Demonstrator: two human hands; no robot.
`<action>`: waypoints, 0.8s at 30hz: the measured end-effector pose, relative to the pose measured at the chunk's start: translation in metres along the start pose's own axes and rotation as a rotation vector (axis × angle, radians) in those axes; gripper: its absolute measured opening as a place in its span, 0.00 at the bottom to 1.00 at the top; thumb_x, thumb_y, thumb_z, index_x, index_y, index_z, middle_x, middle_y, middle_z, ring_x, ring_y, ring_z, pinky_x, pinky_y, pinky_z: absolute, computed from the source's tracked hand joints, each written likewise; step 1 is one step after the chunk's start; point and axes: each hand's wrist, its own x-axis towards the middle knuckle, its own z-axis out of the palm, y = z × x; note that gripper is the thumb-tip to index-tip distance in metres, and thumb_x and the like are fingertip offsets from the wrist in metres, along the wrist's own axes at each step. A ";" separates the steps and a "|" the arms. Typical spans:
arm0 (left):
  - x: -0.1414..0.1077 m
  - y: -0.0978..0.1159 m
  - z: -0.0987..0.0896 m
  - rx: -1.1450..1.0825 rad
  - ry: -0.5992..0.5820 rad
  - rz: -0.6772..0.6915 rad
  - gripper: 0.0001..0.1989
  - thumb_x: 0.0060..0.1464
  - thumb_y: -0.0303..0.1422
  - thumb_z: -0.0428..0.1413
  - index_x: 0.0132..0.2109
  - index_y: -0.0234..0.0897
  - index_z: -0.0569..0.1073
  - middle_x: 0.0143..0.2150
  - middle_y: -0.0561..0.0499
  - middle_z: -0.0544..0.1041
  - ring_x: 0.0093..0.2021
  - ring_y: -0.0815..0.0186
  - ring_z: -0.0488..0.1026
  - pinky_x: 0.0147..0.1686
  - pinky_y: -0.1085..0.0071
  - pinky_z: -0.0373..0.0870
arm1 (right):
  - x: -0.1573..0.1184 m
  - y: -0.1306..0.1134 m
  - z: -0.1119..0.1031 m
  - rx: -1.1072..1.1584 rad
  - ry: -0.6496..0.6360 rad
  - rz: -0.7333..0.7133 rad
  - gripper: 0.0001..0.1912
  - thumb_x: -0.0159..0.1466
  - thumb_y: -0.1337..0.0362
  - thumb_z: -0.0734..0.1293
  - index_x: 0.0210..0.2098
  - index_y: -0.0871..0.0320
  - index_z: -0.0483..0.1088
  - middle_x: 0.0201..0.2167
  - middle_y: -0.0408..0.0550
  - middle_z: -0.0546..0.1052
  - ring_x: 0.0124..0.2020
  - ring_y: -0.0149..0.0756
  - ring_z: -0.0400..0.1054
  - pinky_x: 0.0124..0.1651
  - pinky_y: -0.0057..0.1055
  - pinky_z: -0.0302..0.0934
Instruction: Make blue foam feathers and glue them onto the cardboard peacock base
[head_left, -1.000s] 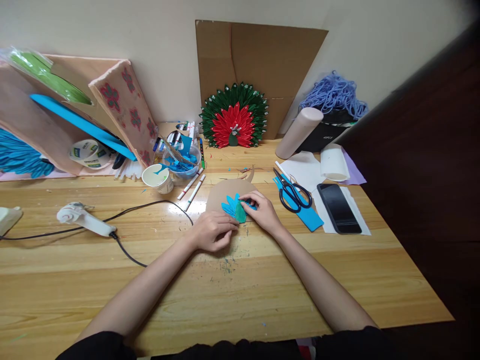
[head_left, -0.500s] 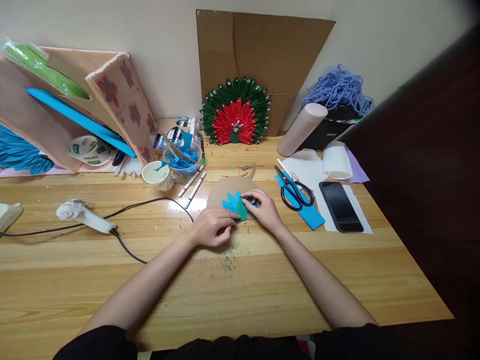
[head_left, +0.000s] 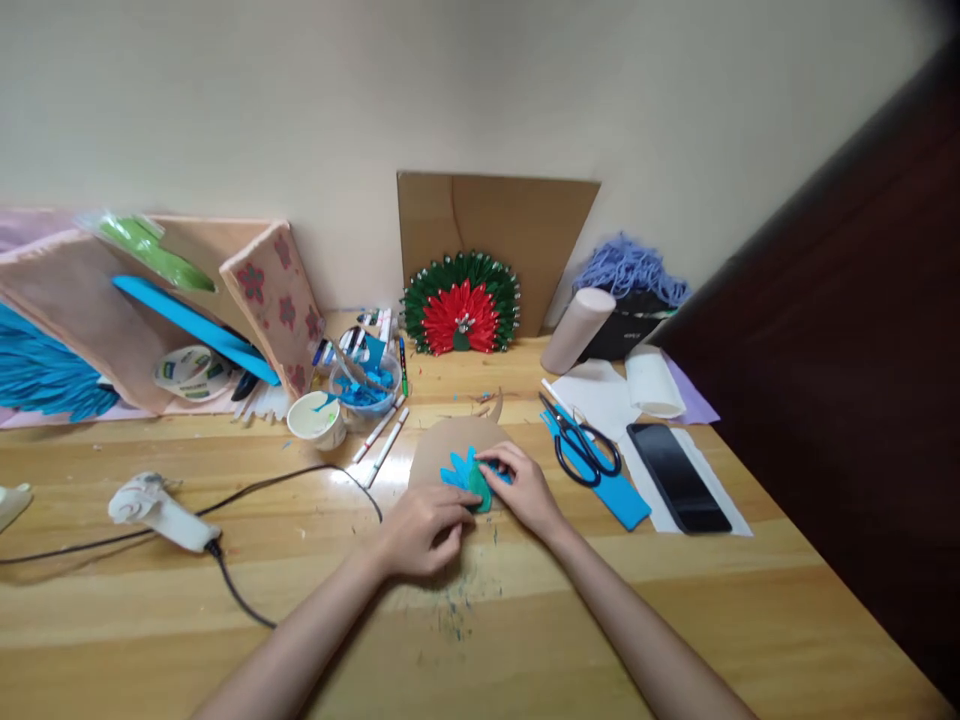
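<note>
A rounded cardboard piece (head_left: 435,445) lies flat on the table, and a fan of blue petals (head_left: 456,470) sits on it. A leaf-shaped green piece (head_left: 480,485) overlaps the petals in the middle. My left hand (head_left: 424,530) is closed, with its fingertips at the lower left edge of the green piece. From the other side, my right hand (head_left: 521,490) bends its fingers over the green piece's upper right edge and the right-hand petals. Its fingertips partly cover those petals.
Black-handled scissors (head_left: 585,450) rest on a blue strip (head_left: 626,500) beside a phone (head_left: 679,480). At left lies a white glue gun (head_left: 165,510) with a black cord. Markers (head_left: 386,447), a paper cup (head_left: 316,420) and a tub of blue scraps (head_left: 367,385) stand behind. A red-green fan ornament (head_left: 461,305) leans on cardboard.
The camera view has tilted upward, so everything sits lower in the picture. Both hands stay at the green piece, with only slight finger movement.
</note>
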 end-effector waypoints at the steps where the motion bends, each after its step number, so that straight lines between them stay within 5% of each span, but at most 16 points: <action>1: 0.000 0.000 0.000 0.004 -0.002 -0.006 0.14 0.49 0.25 0.48 0.40 0.37 0.74 0.48 0.47 0.75 0.47 0.63 0.72 0.47 0.65 0.68 | 0.001 0.000 0.000 0.001 -0.010 -0.007 0.08 0.60 0.65 0.62 0.36 0.55 0.73 0.33 0.47 0.72 0.33 0.35 0.65 0.36 0.31 0.61; 17: -0.001 0.001 0.003 0.005 0.056 0.007 0.16 0.48 0.24 0.48 0.42 0.40 0.73 0.47 0.48 0.75 0.46 0.62 0.72 0.47 0.64 0.68 | 0.000 -0.003 0.002 -0.006 -0.001 -0.030 0.07 0.60 0.65 0.62 0.36 0.54 0.72 0.34 0.49 0.71 0.34 0.39 0.66 0.38 0.36 0.62; 24: 0.001 -0.004 0.000 0.096 0.247 -0.186 0.11 0.53 0.26 0.45 0.37 0.38 0.72 0.34 0.47 0.74 0.36 0.63 0.70 0.35 0.66 0.67 | 0.000 -0.003 -0.001 0.044 0.014 -0.005 0.07 0.60 0.64 0.63 0.34 0.55 0.72 0.31 0.47 0.71 0.31 0.35 0.64 0.35 0.31 0.60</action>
